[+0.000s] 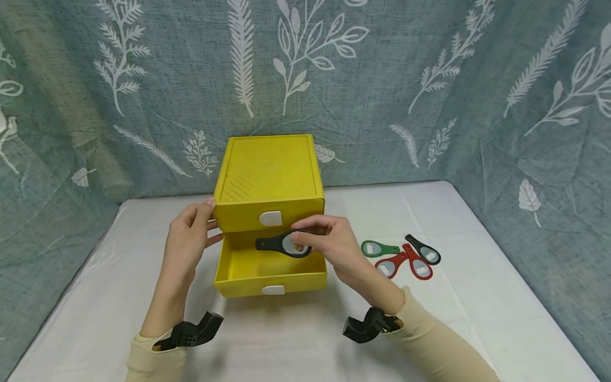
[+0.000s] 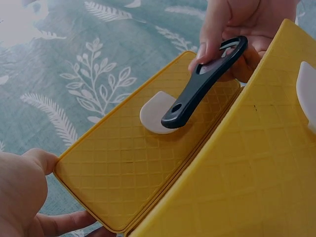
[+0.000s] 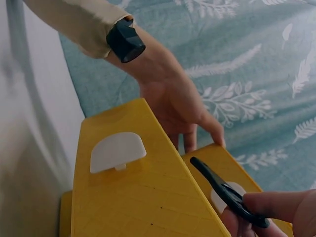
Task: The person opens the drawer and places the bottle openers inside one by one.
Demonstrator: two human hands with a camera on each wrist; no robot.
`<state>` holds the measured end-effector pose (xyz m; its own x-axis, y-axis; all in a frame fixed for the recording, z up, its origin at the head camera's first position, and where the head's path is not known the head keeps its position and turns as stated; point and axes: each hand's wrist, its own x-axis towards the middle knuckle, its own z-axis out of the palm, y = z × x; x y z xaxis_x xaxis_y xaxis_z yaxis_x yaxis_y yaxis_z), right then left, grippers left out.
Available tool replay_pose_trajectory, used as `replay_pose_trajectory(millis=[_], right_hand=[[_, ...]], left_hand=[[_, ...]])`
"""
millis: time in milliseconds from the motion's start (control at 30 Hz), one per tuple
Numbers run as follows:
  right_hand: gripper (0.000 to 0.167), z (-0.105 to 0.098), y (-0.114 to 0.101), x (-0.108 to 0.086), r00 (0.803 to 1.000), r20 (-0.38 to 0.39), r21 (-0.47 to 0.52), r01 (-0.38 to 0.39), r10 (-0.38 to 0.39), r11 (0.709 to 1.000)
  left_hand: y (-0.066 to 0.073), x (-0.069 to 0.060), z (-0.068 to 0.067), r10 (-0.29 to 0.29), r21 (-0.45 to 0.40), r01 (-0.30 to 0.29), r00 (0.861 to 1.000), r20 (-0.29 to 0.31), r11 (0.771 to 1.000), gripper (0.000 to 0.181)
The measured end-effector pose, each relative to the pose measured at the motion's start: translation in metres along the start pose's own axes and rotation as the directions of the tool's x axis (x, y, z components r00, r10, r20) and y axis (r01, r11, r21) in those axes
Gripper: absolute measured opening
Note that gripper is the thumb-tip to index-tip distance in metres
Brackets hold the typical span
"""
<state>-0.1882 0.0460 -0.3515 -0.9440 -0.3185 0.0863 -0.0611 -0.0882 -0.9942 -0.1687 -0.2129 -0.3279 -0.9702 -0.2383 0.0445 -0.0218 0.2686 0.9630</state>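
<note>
A yellow two-drawer box (image 1: pixel 272 164) stands near the back of the table, its lower drawer (image 1: pixel 267 282) pulled out. Over that drawer my right hand (image 1: pixel 329 241) pinches a black bottle opener (image 1: pixel 272 243) by its round head, the handle pointing left. The left wrist view shows the bottle opener (image 2: pixel 197 91) in front of the upper drawer's white tab (image 2: pixel 155 112). My left hand (image 1: pixel 188 233) rests against the box's left side, thumb at the upper front corner. In the right wrist view, the left hand's fingertips (image 3: pixel 217 136) touch that corner.
Right of the box, several bottle openers lie on the white tablecloth: a green one (image 1: pixel 377 249), a black one (image 1: pixel 425 250) and red ones (image 1: pixel 419 263). A patterned green curtain (image 1: pixel 181 79) hangs behind the table and at its sides.
</note>
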Motion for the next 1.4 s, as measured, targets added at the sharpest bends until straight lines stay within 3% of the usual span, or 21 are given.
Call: replay_pose_trajectory(millis=[533,667,800,1000,1233,1400], right_hand=[[0.014,0.004,0.001,0.002,0.999,0.025,-0.034,0.031,-0.030,0.999],[0.019,0.001,0.003,0.002,0.997,0.066,-0.096,0.045,-0.039,0.994],[0.020,-0.004,0.003,-0.003,0.993,0.073,-0.193,0.108,-0.096,0.975],[0.012,-0.019,0.002,-0.012,0.982,-0.026,-0.221,0.178,-0.188,0.959],[0.016,-0.050,-0.002,-0.024,0.965,-0.204,-0.194,0.125,-0.165,0.973],[0.020,-0.078,0.000,-0.034,0.946,-0.285,-0.218,0.094,-0.155,0.971]], left_hand=[[0.000,-0.001,0.001,0.004,0.011,-0.004,1.000,-0.003,1.000,0.069],[-0.001,-0.001,0.001,0.008,0.012,-0.008,1.000,0.000,1.000,0.069],[-0.002,-0.001,0.001,0.007,0.014,-0.007,1.000,0.004,1.000,0.070],[-0.001,-0.002,0.001,0.011,0.026,-0.010,1.000,-0.008,1.000,0.069],[0.000,-0.001,0.001,0.000,0.030,0.000,1.000,-0.002,1.000,0.071],[-0.002,0.000,0.001,-0.005,0.038,0.005,1.000,-0.001,0.999,0.073]])
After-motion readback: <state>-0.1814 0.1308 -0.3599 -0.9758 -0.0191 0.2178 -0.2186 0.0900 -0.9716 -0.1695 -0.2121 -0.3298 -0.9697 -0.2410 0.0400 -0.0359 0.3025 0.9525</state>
